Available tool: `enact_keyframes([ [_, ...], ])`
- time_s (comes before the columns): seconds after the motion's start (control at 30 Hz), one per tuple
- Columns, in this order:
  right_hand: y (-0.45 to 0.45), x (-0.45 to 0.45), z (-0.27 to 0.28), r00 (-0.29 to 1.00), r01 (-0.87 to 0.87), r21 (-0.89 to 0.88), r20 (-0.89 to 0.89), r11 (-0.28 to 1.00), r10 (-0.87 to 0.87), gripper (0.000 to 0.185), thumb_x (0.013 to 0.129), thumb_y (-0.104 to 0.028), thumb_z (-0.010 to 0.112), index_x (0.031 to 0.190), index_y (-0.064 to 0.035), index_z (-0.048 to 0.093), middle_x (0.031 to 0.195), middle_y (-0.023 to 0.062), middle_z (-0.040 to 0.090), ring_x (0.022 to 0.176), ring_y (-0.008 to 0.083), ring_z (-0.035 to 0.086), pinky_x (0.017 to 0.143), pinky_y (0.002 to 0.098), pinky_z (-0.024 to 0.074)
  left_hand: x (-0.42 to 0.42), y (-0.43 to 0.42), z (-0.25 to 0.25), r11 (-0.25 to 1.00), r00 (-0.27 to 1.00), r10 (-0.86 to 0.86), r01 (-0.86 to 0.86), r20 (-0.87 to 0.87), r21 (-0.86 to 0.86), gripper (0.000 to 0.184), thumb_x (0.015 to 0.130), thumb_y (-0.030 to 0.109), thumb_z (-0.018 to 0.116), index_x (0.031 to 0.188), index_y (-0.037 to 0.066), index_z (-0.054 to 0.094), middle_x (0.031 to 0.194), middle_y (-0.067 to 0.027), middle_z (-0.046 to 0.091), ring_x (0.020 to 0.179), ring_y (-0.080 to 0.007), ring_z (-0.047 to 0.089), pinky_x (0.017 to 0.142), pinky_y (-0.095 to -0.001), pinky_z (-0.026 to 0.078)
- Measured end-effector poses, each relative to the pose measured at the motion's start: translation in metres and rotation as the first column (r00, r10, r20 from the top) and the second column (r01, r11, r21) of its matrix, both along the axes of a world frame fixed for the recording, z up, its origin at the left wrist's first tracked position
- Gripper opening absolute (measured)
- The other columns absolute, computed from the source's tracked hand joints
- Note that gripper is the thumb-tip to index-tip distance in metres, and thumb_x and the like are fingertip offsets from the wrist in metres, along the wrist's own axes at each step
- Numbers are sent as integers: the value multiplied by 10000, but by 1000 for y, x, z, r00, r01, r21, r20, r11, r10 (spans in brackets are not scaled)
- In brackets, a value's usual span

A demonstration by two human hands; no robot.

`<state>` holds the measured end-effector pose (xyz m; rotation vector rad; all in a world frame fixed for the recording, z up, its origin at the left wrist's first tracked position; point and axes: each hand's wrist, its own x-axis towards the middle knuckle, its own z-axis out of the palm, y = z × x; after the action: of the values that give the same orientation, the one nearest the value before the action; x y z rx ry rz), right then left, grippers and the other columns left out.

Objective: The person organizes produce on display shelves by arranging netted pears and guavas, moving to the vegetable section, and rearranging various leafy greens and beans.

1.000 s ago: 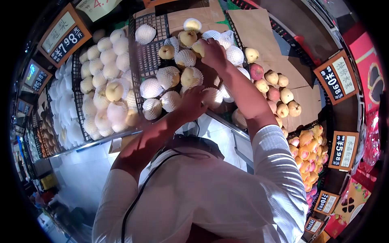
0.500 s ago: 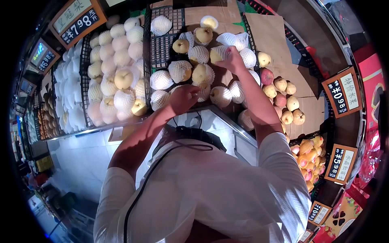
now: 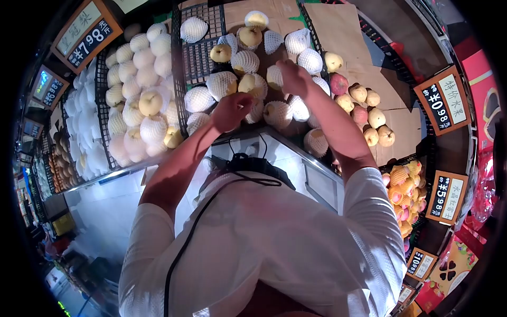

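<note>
The right hand [image 3: 294,79] is at a netted pear [image 3: 274,77] among other pears [image 3: 245,62], apparently handling it; its grip cannot be told. The left hand [image 3: 231,113], nearer and left, curls, its hold unclear. The next move calls for gentleness.

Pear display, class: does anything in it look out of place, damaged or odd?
Yes. Just beyond the right hand, one foam net looks limp and empty, while most others hold pears. To its left, a bare pear stands out among the netted ones. No damage is clear.
</note>
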<state>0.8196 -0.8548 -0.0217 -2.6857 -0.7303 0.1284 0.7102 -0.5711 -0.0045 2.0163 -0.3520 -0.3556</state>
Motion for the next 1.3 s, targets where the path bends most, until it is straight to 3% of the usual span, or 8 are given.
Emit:
enact_keyframes([
  [0.1, 27, -22, 25, 960, -172, -536, 97, 826, 262, 184, 802, -131, 706, 948, -45, 778, 904, 144, 751, 832, 302, 739, 735, 399, 593, 4, -7, -17, 991, 1000, 30, -29, 0, -127, 372, 961, 142, 698, 1301, 6, 631, 998, -102, 732, 885, -156, 699, 800, -310, 560],
  [0.13, 33, -27, -3, 942, -16, -527, 278, 850, 190, 163, 821, -165, 661, 730, -120, 789, 837, 97, 749, 809, 226, 735, 682, 361, 589, 7, -12, -18, 992, 999, 25, -27, -19, -123, 427, 949, 146, 705, 1342, 14, 602, 1019, -116, 731, 898, -184, 711, 816, -311, 560],
  [0.33, 61, -23, 16, 966, 105, -374, -180, 921, -184, 385, 824, -225, 726, 1169, -55, 724, 1148, 166, 738, 1045, 323, 730, 848, 414, 605, 16, -52, -12, 993, 966, 50, -76, 254, 95, 518, 874, 149, 728, 1358, 27, 586, 1161, -191, 693, 1079, -322, 683, 929, -420, 548],
  [0.5, -34, -27, 87, 947, 130, 37, -301, 991, -113, 709, 753, -241, 813, 1388, -8, 598, 1286, 244, 675, 1164, 358, 674, 987, 388, 548, 27, -79, -3, 987, 891, -57, -18, 450, 161, 498, 854, 121, 715, 1328, 36, 589, 1239, -205, 650, 1183, -389, 618, 1007, -472, 511],
  [0.77, -113, -49, 55, 895, 302, -248, -260, 920, -363, 469, 766, -323, 823, 1135, -57, 708, 996, 165, 738, 932, 338, 704, 837, 427, 541, 13, -140, -15, 913, 842, -386, 289, 378, 288, 589, 781, 88, 759, 1333, -5, 576, 1281, -225, 624, 1197, -408, 599, 1050, -462, 488],
  [1.0, -89, -158, 57, 838, 415, -306, -237, 857, -491, 719, 682, -414, 877, 1271, -79, 639, 1169, 180, 702, 1111, 341, 675, 927, 446, 545, 13, -185, -34, 795, 809, -478, 232, 343, 560, 906, 697, 188, 885, 1433, -41, 408, 1325, -279, 534, 1236, -441, 573, 1056, -470, 488],
  [1.1, -71, -172, 46, 831, 493, -319, -105, 810, -547, 714, 701, -416, 881, 1270, -67, 627, 1203, 160, 673, 1149, 336, 633, 961, 433, 525, 18, -202, -55, 790, 773, -426, 64, 470, 610, 593, 763, 159, 784, 1246, -39, 503, 1191, -227, 609, 1181, -367, 610, 951, -435, 541],
  [1.3, -63, -163, 6, 776, 586, -448, 70, 675, -627, 694, 700, -393, 890, 1246, -76, 602, 1222, 122, 683, 1200, 314, 597, 985, 403, 505, 24, -202, -34, 752, 832, -459, 179, 310, 634, 766, 679, 272, 906, 1242, -25, 479, 1163, -237, 631, 1088, -364, 657, 932, -429, 546],
])
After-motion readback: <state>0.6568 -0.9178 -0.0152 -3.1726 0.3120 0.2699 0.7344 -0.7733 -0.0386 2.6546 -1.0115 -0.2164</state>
